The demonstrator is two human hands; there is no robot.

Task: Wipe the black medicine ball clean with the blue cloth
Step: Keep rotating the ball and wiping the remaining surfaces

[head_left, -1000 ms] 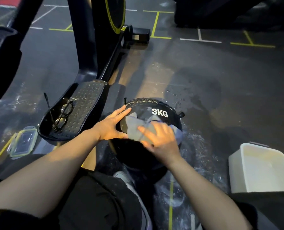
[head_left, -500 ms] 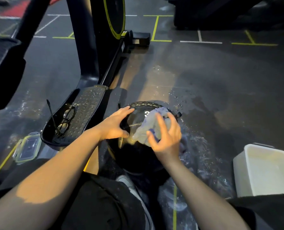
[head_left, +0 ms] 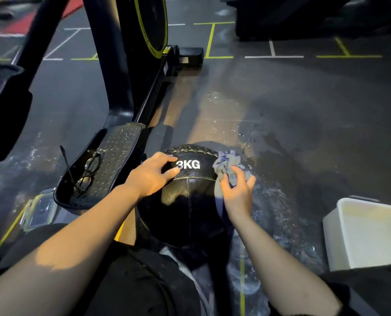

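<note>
Black leather-look stitched medicine ball (head_left: 190, 208), marked "3KG", sits at centre-bottom of the frame on the wet dark rubber gym floor (head_left: 281, 110), right in front of the person's knees. Left hand (head_left: 151, 176) rests on the ball's upper left, fingers (head_left: 170, 173) spread and lightly curved over the surface, partly covering the "3". Bracing, not gripping. Right hand (head_left: 236, 192) pinches the crumpled blue-grey cloth (head_left: 227, 165) against the ball's upper right; fingers curled round the bunched fabric.

Handling, judged: ball looks heavy for its size, soft-shelled, with some give under pressure. Round, so it may roll when wiped sideways; needs the bracing palm opposite the wiping side. Surface has a sheen, probably damp, so slippery. Best hold is a flat palm over the top or along the raised laced seam at the far edge, where there is texture. Cloth is limp, light, likely wet; bunching gives more pressure but less coverage.

Nearby: white plastic tub (head_left: 367, 236) lower right, black-rimmed glasses (head_left: 87, 174) on the black machine footplate (head_left: 112, 156) at left, clear lidded container (head_left: 38, 213) lower left.
</note>
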